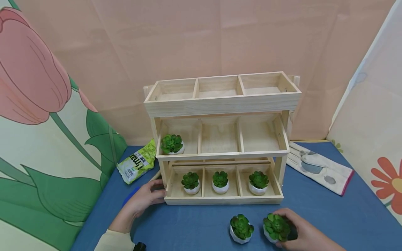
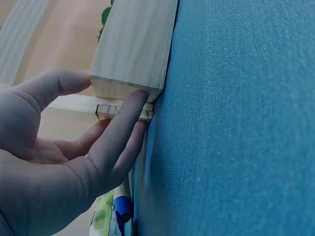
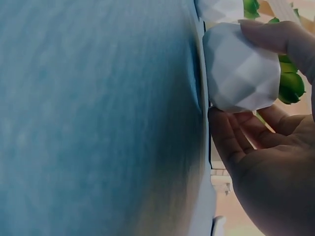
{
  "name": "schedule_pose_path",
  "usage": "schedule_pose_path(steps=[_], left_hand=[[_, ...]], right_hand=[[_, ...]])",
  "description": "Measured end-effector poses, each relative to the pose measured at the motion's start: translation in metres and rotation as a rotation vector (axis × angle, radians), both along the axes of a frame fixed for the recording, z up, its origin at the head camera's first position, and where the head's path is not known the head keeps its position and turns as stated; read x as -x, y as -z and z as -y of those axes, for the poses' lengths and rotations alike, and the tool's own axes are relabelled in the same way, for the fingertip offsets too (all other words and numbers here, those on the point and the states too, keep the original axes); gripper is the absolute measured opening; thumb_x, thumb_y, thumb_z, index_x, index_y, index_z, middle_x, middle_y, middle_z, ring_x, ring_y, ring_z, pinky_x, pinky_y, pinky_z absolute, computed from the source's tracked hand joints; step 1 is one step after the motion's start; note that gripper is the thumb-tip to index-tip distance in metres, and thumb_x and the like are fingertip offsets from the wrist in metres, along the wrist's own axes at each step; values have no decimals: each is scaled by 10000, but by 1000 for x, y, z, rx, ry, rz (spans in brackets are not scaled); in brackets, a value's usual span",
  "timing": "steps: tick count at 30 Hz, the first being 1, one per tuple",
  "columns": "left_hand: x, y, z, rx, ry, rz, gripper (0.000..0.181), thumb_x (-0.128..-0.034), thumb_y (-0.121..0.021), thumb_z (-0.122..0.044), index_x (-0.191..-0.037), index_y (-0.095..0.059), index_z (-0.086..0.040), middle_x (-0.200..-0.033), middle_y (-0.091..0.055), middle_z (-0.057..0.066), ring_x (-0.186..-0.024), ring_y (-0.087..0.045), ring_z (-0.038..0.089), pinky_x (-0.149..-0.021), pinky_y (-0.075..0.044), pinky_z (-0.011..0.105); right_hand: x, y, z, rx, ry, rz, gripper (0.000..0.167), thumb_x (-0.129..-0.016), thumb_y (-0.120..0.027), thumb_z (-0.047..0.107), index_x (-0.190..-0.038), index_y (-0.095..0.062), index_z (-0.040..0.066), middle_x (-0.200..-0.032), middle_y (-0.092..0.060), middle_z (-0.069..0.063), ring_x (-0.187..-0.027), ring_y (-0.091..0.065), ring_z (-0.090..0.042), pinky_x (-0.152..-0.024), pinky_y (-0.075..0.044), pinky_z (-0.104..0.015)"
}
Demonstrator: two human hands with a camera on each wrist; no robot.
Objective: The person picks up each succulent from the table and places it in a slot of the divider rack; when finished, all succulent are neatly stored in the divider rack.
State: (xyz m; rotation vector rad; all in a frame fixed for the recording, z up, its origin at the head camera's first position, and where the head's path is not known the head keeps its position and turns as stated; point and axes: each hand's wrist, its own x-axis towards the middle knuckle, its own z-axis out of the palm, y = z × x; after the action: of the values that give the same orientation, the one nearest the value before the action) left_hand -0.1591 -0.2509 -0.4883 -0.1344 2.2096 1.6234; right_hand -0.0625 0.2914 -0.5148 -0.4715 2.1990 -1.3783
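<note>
A three-tier wooden planter shelf (image 1: pixel 223 201) stands on a blue table. At the left end of its bottom tray (image 2: pixel 133 44), my left hand (image 1: pixel 147 198) pinches the corner between thumb and fingers. My right hand (image 1: pixel 296 228) grips a potted succulent (image 1: pixel 276 227) near the front; its white faceted pot (image 3: pixel 241 69) sits between thumb and fingers, at or just above the tabletop. Just left of it stands another potted succulent (image 1: pixel 241 229). In the bottom tray, each compartment has a potted succulent (image 1: pixel 220 182); one more succulent (image 1: pixel 171 143) sits in the middle tier's left compartment.
Left of the shelf lies a green and white bag (image 1: pixel 138 162), with a blue-ended wooden handle (image 2: pixel 123 206) near it. A white and grey glove (image 1: pixel 320 169) lies at the right. Printed cloth walls (image 1: pixel 220 38) enclose the table.
</note>
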Motion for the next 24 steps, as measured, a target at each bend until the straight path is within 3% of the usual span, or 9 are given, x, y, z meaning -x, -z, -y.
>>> schedule_pose_path(steps=[15,24], left_hand=[[0,2,1,-1,8,-8,762,-1004,-715,-163,-1599,-318,99,-1579,-406,378,-1261,-697,428,-994,-656,471],[-2,0,0,-4,-7,-6,751,-996,-720,-151,-1594,-335,92,-1574,-416,362,-1266,-693,425,-998,-655,469]], right_hand=[[-1,-14,-1,-25,31,15,659,-953,-807,221,-1512,-476,104,-1360,-593,-132,-1046,-586,2,-814,-521,-175],[0,-24,-3,21,2,-100,584,-987,-771,173,-1496,-487,135,-1339,-589,-48,-1080,-596,-27,-824,-544,-183]])
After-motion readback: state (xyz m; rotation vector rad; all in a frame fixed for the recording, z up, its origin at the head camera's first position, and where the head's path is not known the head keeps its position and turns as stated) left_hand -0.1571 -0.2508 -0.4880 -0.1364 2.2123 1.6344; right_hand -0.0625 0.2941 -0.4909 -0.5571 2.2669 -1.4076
